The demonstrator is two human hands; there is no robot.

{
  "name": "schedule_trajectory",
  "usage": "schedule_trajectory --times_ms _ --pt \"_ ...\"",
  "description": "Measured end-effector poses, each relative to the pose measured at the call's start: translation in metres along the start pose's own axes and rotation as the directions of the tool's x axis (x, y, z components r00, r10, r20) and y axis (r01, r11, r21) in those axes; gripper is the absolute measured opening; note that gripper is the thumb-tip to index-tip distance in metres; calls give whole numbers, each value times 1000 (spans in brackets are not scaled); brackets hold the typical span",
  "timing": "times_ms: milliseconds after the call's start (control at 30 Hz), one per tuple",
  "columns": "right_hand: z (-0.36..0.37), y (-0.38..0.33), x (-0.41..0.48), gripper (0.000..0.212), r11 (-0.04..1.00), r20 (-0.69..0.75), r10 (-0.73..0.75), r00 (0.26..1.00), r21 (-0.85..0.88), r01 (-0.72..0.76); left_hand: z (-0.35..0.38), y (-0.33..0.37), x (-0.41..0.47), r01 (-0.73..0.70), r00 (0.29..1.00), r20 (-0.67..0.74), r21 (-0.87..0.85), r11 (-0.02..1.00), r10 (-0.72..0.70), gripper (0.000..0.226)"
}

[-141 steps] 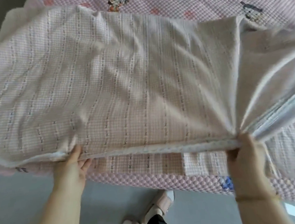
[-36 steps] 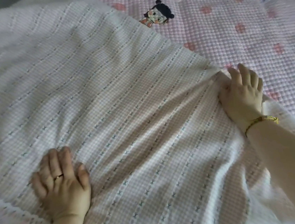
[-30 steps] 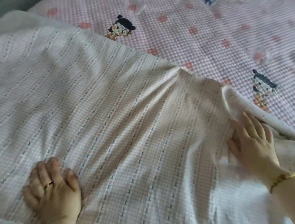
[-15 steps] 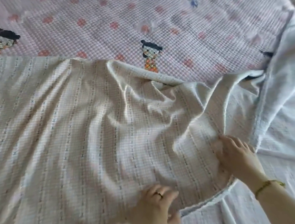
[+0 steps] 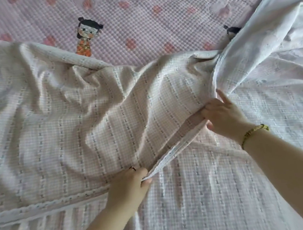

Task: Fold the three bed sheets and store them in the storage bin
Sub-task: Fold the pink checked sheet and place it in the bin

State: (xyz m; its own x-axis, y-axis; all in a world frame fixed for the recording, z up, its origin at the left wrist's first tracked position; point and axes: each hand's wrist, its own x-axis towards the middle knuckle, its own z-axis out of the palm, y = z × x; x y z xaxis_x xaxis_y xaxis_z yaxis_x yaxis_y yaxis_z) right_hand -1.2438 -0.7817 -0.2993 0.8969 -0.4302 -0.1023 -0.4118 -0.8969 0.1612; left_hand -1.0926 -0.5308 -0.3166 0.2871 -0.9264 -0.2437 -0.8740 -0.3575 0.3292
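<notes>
Spreading across a pink quilt (image 5: pixel 155 25), a checked sheet (image 5: pixel 53 126) with dotted stripes lies rumpled, its upper layer doubled over a lower layer that runs out of view at the bottom edge. The left hand (image 5: pixel 128 187) is closed on the trimmed hem (image 5: pixel 172 152), thumb and fingers pinching it where the hem leaves the flat fabric; a ring shows on one finger. The right hand (image 5: pixel 220 116) grips the same hem farther up, fingers curled under the cloth and hidden by it, the forefinger pointing free. Between the hands the hem is raised off the lower layer. A bracelet (image 5: pixel 254 131) circles the right wrist. At right, paler white cloth (image 5: pixel 264 49) overlaps the sheet; whether it is a second sheet or part of the same one cannot be told. A cartoon figure (image 5: pixel 87 37) on the quilt is partly covered by the sheet's far edge, and another at right is nearly hidden.
</notes>
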Motion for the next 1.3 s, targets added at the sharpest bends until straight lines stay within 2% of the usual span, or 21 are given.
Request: schedule_trajectory --times_ms 33,100,133,200,267,333,400,433,467,500,567,633,700,767,867,900,967,1167,1233,1267,1300 --pt "-6 3 3 27 1000 -92 0 996 29 3 -6 -1 -3 -18 1000 -8 5 1000 18 31" --pt "-28 7 -4 5 996 -347 55 936 82 -28 -8 -8 -12 -63 993 -102 5 998 63 27" --pt "-39 5 -17 8 994 -414 93 905 92 -60 -11 -11 -18 -96 983 -155 2 995 95 27" --pt "-51 -4 -58 11 986 -437 148 887 131 -100 -13 -18 -32 -159 964 -219 -19 987 151 22" --pt "-42 -21 -105 1 974 -382 187 905 192 -121 -7 -24 -47 -226 957 -197 -55 973 212 5" --pt "-15 -42 -147 26 948 -182 267 946 226 -224 4 -28 -62 -258 965 -52 -60 964 255 33" --pt "17 -63 -174 65 917 47 335 941 212 -337 18 -32 -72 -217 973 66 -44 975 220 59" --pt "29 -73 -180 78 905 102 363 926 200 -377 23 -35 -75 -223 970 89 -26 975 224 66" --pt "35 -77 -179 80 900 97 385 918 183 -397 30 -38 -75 -247 966 81 -7 969 247 65" --pt "33 -81 -177 73 895 84 399 913 179 -408 31 -39 -76 -262 963 64 10 965 261 59" --pt "19 -80 -170 46 882 -16 442 897 190 -431 24 -36 -74 -265 964 9 -2 964 265 41" --pt "2 -81 -176 17 855 -166 507 846 220 -469 12 -30 -80 -305 952 -59 -55 951 302 36" --pt "-6 -84 -191 3 836 -251 543 801 255 -487 7 -28 -90 -337 933 -160 -80 938 322 23" --pt "0 -97 -206 5 829 -221 554 803 237 -507 13 -36 -101 -337 932 -169 -72 939 322 21" --pt "25 -115 -220 49 868 -74 494 866 106 -486 24 -46 -110 -270 962 16 -60 961 271 38" --pt "28 -117 -221 57 867 -49 494 868 98 -488 24 -46 -108 -256 963 77 -52 965 259 40" --pt "28 -117 -222 59 861 -32 503 864 108 -498 19 -45 -104 -263 955 137 -12 965 262 43" --pt "24 -116 -225 58 882 17 454 891 134 -452 12 -35 -100 -240 959 148 -33 970 242 37" --pt "22 -112 -222 57 883 61 440 896 153 -444 11 -23 -95 -280 950 161 50 959 269 33" --pt "23 -108 -223 55 894 70 413 908 155 -419 13 -18 -94 -264 948 201 58 963 248 38" --pt "24 -100 -224 49 920 51 360 932 148 -363 14 -8 -89 -250 943 226 -6 968 245 47"
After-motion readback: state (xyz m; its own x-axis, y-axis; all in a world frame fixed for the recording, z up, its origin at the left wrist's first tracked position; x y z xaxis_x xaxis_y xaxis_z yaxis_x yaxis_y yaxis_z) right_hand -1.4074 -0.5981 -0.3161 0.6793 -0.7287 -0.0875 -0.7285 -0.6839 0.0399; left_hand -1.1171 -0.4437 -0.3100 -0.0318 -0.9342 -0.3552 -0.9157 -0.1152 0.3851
